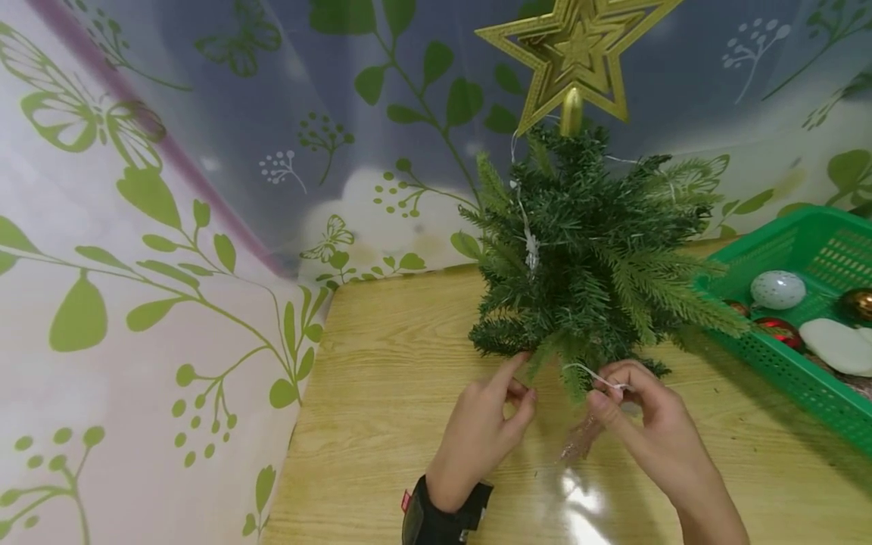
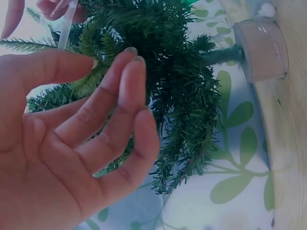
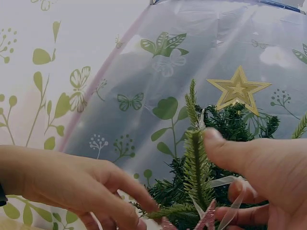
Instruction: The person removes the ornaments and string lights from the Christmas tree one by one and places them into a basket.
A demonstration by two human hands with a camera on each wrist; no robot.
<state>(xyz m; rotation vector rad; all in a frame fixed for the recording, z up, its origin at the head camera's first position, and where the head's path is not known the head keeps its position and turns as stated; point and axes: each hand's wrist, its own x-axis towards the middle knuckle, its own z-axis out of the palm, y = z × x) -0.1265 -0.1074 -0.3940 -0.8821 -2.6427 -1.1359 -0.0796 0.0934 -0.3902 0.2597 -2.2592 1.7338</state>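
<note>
A person's right hand holds a translucent white ribbon before a small green artificial Christmas tree, its grip clamped with thumb and fingers pinched on the loop. From the ribbon hangs a glittery pink star-shaped ornament, just near of the tree's lowest branches and above a pale wood-grain desk. The left hand, a black band at its wrist, is raised at the tree's near left side, its grip apart and holding nothing, thumb clear of the fingertips; whether it touches the needles cannot be told.

At right on the desk, close beside the tree, sits a green perforated plastic basket of ornaments: a speckled white ball toward the left, a shiny dark-gold ball to the right, and nearer, a glossy red ball next to a flat, rounded white piece. A green branch reaches to the basket's left rim. A gold openwork star crowns the tree, which stands on a round wooden base.
</note>
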